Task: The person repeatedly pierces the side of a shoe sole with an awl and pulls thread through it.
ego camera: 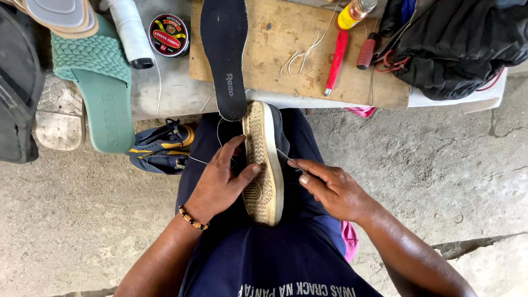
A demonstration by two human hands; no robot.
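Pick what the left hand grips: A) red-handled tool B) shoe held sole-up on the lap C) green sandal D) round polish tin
B: the left hand wraps the shoe, thumb pressed on its patterned sole, while the right hand pinches a thin needle-like tool at the shoe's edge.

Rough grey concrete floor (440, 165) is running under everything, cracked at the right, with a raised slab edge (484, 247) showing at lower right. A low pale bench (181, 93) is crossing the top, carrying a worn wooden board (286, 49). Soft daylight is falling evenly, shadows staying faint.
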